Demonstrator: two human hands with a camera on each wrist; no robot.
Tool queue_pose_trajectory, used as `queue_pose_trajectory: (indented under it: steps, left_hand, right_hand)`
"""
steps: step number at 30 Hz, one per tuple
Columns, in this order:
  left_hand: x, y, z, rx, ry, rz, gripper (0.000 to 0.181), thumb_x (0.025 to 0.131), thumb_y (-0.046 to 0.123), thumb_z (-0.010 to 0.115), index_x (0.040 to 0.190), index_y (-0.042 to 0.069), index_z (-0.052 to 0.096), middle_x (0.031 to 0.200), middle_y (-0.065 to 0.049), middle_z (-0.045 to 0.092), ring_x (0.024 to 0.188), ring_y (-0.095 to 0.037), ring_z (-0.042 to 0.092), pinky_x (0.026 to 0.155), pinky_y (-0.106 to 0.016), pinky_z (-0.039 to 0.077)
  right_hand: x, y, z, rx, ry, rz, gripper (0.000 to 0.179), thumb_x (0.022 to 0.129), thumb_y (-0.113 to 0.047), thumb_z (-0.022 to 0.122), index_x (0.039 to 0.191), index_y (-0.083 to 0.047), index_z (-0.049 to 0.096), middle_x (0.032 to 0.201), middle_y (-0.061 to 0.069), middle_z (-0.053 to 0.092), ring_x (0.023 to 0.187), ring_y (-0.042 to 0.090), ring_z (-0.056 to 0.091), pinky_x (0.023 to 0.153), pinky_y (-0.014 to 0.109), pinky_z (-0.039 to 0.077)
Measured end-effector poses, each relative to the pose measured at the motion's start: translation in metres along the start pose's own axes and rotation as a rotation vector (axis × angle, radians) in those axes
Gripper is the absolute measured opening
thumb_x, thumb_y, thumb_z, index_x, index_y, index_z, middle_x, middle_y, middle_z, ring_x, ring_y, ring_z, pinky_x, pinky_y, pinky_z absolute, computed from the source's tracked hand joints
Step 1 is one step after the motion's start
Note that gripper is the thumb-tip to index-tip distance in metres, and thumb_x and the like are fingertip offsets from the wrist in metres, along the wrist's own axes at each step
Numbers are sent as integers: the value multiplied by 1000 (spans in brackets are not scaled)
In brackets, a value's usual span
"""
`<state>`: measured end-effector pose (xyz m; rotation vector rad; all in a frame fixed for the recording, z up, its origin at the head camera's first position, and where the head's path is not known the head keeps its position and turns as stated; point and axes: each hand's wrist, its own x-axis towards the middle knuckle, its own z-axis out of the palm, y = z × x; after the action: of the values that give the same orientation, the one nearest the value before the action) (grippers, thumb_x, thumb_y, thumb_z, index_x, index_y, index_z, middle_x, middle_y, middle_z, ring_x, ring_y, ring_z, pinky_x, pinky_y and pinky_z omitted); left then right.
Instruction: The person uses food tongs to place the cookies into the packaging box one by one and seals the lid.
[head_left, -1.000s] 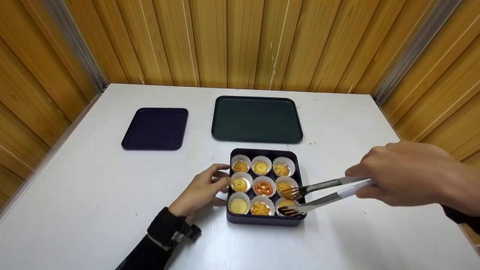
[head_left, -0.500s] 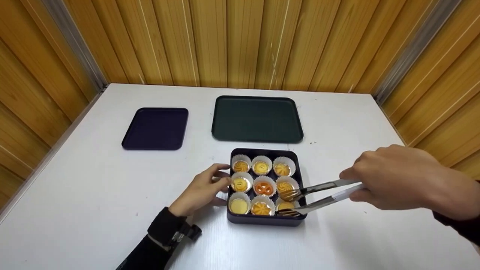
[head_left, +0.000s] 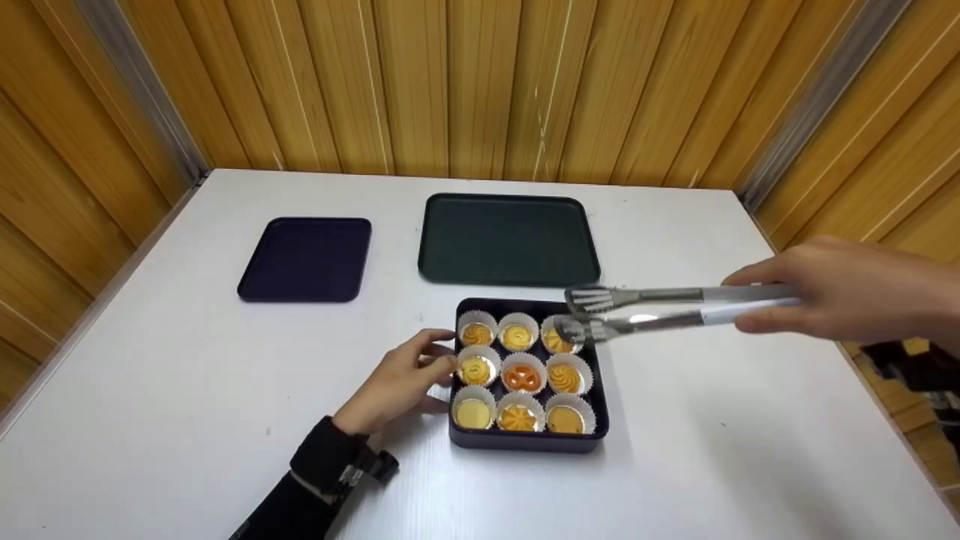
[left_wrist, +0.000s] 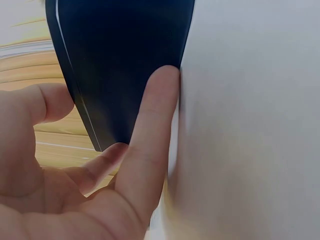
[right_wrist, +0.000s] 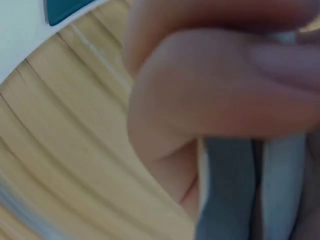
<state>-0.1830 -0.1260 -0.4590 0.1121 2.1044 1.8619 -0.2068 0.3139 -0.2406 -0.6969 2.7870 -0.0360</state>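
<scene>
A dark purple square box (head_left: 529, 442) holds several cookies in white paper cups. My left hand (head_left: 401, 382) rests its fingertips against the box's left wall; in the left wrist view one long straight finger (left_wrist: 155, 120) lies along that wall and the thumb touches the rim. My right hand (head_left: 832, 292) grips metal tongs (head_left: 675, 296) by their handle end. Their slotted tips hover over the back right cup, partly covering its cookie (head_left: 556, 341), with no cookie seen between them. In the right wrist view, curled fingers wrap the tongs' arms (right_wrist: 227, 185).
Behind the box lies a dark green rectangular tray (head_left: 510, 240). A flat dark purple square tray or lid (head_left: 306, 259) is at the back left. Wood-patterned walls (head_left: 480, 90) close off the white table (head_left: 187, 390) at the back and sides.
The tongs have risen out of the front right part of the box and moved toward its back right corner, uncovering the cookies there. The left hand keeps its place on the box.
</scene>
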Motion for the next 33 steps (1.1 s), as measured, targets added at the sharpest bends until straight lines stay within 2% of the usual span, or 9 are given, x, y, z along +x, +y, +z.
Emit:
queue_pose_trajectory:
  steps: [4, 7, 10, 14, 18, 22, 25, 30, 33]
  left_hand:
    - [-1, 0, -2, -3, -5, 2, 58, 105, 25, 64, 157, 8, 46, 136, -19, 61, 106, -28, 67, 77, -45, 69]
    - [-1, 0, -2, -2, -1, 3, 58, 105, 25, 64, 157, 8, 46, 136, -19, 61, 106, -28, 67, 76, -45, 70]
    - [0, 0, 0, -1, -4, 1, 56, 106, 24, 64, 157, 8, 46, 137, -20, 61, 106, -28, 67, 76, -44, 70]
    - [0, 0, 0, 0, -7, -4, 55, 106, 23, 63, 157, 9, 47, 137, -20, 61, 106, -28, 67, 76, -44, 70]
    - [0, 1, -1, 1, -3, -2, 56, 106, 24, 64, 157, 8, 47, 136, -19, 61, 106, -29, 67, 77, -45, 69]
    - [-1, 1, -1, -1, -4, -1, 56, 106, 25, 64, 157, 8, 47, 135, -19, 62, 106, -28, 67, 76, -45, 70]
    - [-1, 1, -1, -5, -3, -3, 56, 106, 24, 64, 157, 8, 47, 135, -19, 62, 105, -28, 66, 76, -44, 70]
    - [0, 0, -1, -3, -5, 5, 56, 106, 25, 64, 156, 8, 47, 136, -20, 61, 106, -28, 66, 76, -44, 70]
    - [-1, 0, -1, -2, -5, 10, 56, 106, 25, 65, 156, 8, 47, 136, -20, 61, 107, -28, 66, 77, -44, 70]
  right_hand:
    - [21, 32, 24, 96, 170, 82, 54, 101, -41, 74, 138, -2, 69, 100, 4, 73, 74, 18, 55, 58, 28, 44]
    - [35, 60, 56, 141, 283, 122, 52, 103, -40, 71, 138, -2, 67, 92, 7, 70, 74, 22, 54, 58, 30, 41]
    - [44, 83, 91, 187, 339, 186, 53, 105, -39, 67, 138, 2, 63, 85, 10, 66, 73, 25, 54, 57, 31, 39]
    - [50, 102, 130, 221, 346, 251, 56, 106, -41, 63, 137, 5, 57, 86, 20, 69, 74, 31, 57, 56, 33, 39]
    - [52, 106, 151, 257, 310, 294, 62, 107, -46, 60, 142, 4, 52, 88, 25, 69, 68, 30, 57, 52, 34, 40]
    - [53, 105, 162, 301, 284, 329, 66, 108, -49, 57, 145, 4, 48, 91, 26, 68, 65, 27, 56, 49, 33, 42]
    - [54, 105, 166, 311, 273, 337, 67, 108, -50, 58, 145, 5, 47, 101, 32, 67, 71, 30, 59, 51, 34, 45]
    - [56, 105, 172, 280, 276, 334, 65, 106, -47, 60, 141, 7, 50, 104, 35, 67, 76, 35, 62, 55, 38, 51]
    - [57, 103, 173, 250, 279, 336, 64, 105, -46, 63, 138, 7, 53, 102, 32, 67, 76, 35, 61, 53, 38, 49]
